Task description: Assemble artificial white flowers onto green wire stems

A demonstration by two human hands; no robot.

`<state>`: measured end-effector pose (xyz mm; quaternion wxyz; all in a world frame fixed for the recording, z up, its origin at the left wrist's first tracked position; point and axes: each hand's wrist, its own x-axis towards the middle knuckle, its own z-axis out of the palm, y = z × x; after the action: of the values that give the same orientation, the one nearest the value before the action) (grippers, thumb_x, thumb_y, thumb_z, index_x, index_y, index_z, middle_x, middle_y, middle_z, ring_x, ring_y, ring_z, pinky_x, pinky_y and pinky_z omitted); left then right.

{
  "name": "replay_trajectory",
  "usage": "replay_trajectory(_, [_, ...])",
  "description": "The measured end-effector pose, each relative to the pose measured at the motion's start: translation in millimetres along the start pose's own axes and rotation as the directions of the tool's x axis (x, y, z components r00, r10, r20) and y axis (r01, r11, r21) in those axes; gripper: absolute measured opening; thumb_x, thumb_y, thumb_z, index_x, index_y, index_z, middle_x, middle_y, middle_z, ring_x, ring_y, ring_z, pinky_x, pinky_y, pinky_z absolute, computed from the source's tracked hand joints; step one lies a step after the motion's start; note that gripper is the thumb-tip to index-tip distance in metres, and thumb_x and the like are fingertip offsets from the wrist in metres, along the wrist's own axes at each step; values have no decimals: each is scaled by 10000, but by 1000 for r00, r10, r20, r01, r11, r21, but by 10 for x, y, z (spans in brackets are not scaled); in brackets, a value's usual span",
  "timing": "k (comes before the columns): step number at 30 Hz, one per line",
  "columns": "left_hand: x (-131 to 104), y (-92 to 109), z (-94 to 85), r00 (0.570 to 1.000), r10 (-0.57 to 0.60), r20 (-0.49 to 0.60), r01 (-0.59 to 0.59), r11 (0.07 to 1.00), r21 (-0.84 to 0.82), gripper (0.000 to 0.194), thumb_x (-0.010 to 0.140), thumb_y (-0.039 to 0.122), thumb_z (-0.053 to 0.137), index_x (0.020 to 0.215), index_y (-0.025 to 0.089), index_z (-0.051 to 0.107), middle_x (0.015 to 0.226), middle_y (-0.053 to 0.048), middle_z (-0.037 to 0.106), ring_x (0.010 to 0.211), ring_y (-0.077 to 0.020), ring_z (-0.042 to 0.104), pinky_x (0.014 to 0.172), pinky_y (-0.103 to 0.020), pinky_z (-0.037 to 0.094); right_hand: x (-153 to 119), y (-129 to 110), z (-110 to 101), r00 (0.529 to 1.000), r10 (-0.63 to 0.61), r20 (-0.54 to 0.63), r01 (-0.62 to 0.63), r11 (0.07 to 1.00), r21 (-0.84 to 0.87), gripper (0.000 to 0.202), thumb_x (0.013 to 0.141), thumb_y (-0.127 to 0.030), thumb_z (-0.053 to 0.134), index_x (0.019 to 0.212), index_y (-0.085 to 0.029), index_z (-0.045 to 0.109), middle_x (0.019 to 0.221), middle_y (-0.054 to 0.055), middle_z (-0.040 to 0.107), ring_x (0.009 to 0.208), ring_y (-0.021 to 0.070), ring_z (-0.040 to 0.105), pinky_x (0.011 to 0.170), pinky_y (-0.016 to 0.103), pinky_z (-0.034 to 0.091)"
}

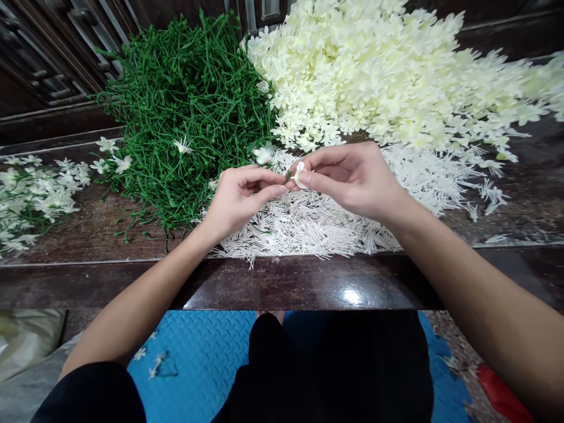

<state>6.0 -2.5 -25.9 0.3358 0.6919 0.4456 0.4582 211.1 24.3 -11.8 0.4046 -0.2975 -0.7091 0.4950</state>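
Both hands are pinched narrow above the pile of white sticks (317, 229): the left hand (277, 184) grips a small green stem (287, 175), the right hand (304, 170) a white flower (300, 174), fingertips close together. A light hold near the flower's base seems best, with stem and flower kept in line so nothing creases. On the bench (282, 288), a heap of green stalks (185, 100) lies left of the white sticks, a heap of petals (374, 70) behind them, more flowers (44, 194) far left. Tangled stalks near the left hand could snag.
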Motion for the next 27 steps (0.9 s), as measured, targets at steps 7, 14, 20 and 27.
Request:
replay_trajectory(7, [11,30,-38,999,43,28,-46,989,141,121,820,211,684,894,168,771,817,-50,730,615,-109,621,558,-243,501,-11,-35,-18,1000,9,8,-9,1000,-19,70,829,-232,731,828,-184,681,824,28,748,830,188,739,795,344,637])
replay_trajectory(14, [16,48,-57,992,88,95,-111,955,275,160,850,194,624,912,183,770,811,-42,738,745,-152,627,615,-275,450,-22,-70,0,998,60,32,-57,995,-87,62,828,-163,700,803,-214,674,781,59,730,751,229,720,771,441,641])
replay_trajectory(20, [5,82,-65,989,89,116,-124,932,342,170,875,225,606,938,198,761,773,-29,703,699,-142,603,638,-281,455,-22,-123,-36,999,53,13,-51,990,-133,61,805,-182,709,780,-217,666,748,47,715,706,218,699,742,424,629])
replay_trajectory(27, [2,74,-60,984,120,129,-159,923,351,156,860,233,620,906,193,764,745,-29,691,677,-140,597,623,-278,452,-24,-108,-38,995,70,65,-62,992,-114,68,796,-213,739,779,-223,675,760,55,695,725,234,689,763,467,615])
